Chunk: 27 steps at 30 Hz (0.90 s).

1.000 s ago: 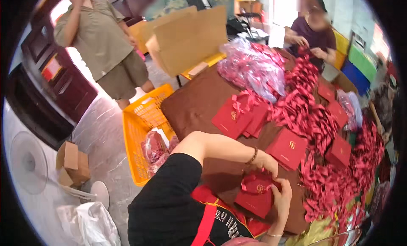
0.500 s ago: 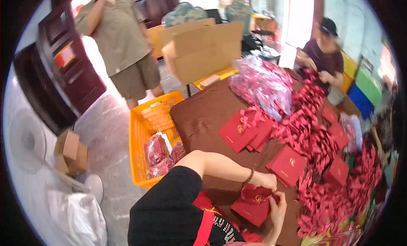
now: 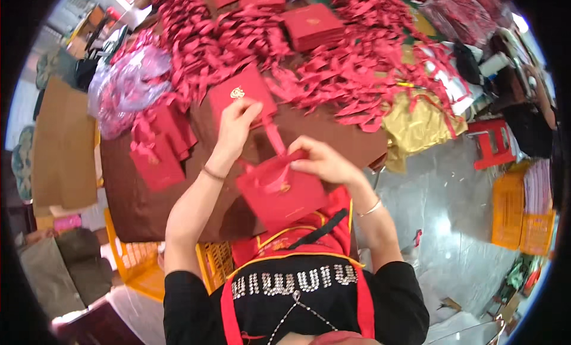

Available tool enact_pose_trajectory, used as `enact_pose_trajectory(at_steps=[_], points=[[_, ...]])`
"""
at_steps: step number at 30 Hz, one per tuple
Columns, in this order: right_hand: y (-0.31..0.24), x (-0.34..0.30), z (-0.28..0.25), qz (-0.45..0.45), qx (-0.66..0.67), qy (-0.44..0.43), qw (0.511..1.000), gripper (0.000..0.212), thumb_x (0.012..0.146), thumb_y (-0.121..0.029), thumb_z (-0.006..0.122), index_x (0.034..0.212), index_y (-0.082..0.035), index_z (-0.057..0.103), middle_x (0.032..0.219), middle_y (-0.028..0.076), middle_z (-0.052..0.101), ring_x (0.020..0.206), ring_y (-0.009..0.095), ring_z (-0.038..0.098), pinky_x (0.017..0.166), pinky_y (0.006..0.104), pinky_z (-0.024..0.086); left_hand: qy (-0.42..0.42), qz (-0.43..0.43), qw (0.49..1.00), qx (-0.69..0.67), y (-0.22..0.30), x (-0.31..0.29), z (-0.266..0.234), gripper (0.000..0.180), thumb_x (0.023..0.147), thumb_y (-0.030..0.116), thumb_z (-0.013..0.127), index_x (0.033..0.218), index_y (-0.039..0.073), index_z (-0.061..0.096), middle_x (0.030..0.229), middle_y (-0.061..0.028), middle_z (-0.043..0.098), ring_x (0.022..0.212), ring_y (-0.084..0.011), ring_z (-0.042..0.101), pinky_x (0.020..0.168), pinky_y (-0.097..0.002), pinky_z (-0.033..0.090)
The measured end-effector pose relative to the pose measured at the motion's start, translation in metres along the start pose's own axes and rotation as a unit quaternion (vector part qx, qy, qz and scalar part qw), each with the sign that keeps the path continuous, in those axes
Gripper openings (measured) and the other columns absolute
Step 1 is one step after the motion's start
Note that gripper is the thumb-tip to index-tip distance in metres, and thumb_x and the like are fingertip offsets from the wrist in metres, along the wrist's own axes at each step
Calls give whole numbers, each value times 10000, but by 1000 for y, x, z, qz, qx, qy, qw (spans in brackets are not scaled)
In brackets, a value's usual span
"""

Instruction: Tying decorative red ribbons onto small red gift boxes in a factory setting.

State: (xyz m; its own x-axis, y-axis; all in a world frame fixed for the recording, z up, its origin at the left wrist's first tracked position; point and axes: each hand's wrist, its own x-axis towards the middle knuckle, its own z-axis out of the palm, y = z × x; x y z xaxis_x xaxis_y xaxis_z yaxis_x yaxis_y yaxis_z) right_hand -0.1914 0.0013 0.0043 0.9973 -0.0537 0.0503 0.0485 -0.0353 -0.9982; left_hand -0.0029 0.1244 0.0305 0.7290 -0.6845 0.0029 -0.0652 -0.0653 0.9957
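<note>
A red paper gift bag (image 3: 282,193) with a gold emblem leans toward my body at the table's front edge. My right hand (image 3: 321,161) is closed on its upper rim, thumb and fingers pinching it beside the ribbon. One red ribbon (image 3: 273,136) stretches from the rim up and away; another loop hangs across the bag's front. My left hand (image 3: 238,128) is raised over a stack of red bags (image 3: 247,86), thumb and forefinger pinched together close to the ribbon's upper end. What the left fingertips grip cannot be made out.
A large heap of red ribbons (image 3: 357,62) spreads over the far brown-covered table (image 3: 202,217). More red bags (image 3: 157,149) lie at left beside a clear plastic bag of ribbons (image 3: 128,86). Gold cloth (image 3: 419,128) hangs at the right edge. Yellow crates (image 3: 140,268) stand at lower left.
My view has swung to the right, facing the table squarely. My hands, together at the bag's rim before, are now apart: the left is over the stack, the right stays on the bag.
</note>
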Motion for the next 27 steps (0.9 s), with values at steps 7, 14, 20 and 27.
enact_pose_trajectory(at_steps=[7, 14, 20, 27], points=[[-16, 3, -3, 94, 183, -19, 978, 201, 862, -5, 592, 1034, -61, 506, 949, -12, 551, 893, 66, 526, 800, 230, 447, -28, -24, 998, -55, 11, 0, -7, 196, 928, 209, 552, 993, 36, 619, 858, -5, 625, 777, -74, 560, 728, -226, 443], [2, 4, -2, 64, 176, 61, 981, 206, 854, 5, 593, 1033, -47, 503, 976, -4, 546, 900, 72, 525, 820, 235, 451, -24, -85, 996, -11, -11, -52, -57, 282, 953, 277, 492, 1031, 46, 634, 805, 22, 587, 751, -67, 541, 687, -210, 430], [0, 10, 7, 59, 136, 43, 988, 207, 852, 5, 593, 1033, -47, 506, 971, -7, 539, 884, 67, 513, 787, 223, 443, -93, -166, 974, -119, -15, -61, -39, 300, 915, 260, 564, 1082, 19, 632, 866, -19, 636, 799, -78, 580, 759, -225, 457], [-30, -1, 18, 14, -146, 0, 989, 151, 865, -94, 612, 987, -49, 535, 803, -8, 554, 658, 15, 482, 560, 191, 403, -206, -116, 968, -84, -29, -28, -62, 234, 898, 126, 546, 1073, 1, 638, 793, -22, 629, 756, -82, 573, 726, -231, 453]])
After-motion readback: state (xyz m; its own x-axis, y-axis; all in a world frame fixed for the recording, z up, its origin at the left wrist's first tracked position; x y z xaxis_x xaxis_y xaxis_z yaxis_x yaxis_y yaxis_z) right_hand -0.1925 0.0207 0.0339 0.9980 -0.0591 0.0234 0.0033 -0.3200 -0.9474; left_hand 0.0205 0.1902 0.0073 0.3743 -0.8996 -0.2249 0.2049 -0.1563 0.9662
